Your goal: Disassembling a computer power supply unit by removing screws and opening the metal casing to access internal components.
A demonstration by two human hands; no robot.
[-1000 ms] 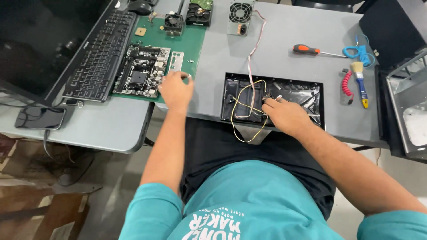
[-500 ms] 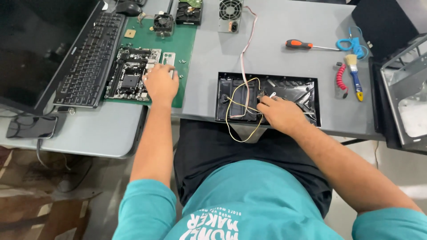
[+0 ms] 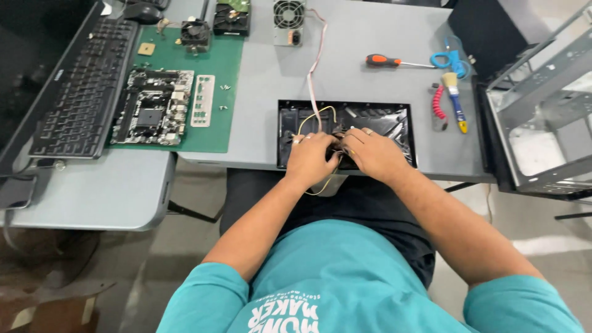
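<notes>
1. Both hands are on the black panel (image 3: 394, 120) at the near table edge, working the cable bundle (image 3: 317, 117) at its middle.
2. Left hand (image 3: 310, 157): fingers curled down over the wires, apparently pinching them; the contact itself is hidden.
3. Right hand (image 3: 372, 153): touching the left, fingers bent onto the same spot; can't tell what it pinches.
4. Step, my read: seating or freeing a wire connector inside the panel.
5. Next move likely needs a steady panel and a fine fingertip pull.
6. Screwdriver (image 3: 387, 61) lies well beyond the grip; motherboard (image 3: 154, 115) far left of it.
</notes>
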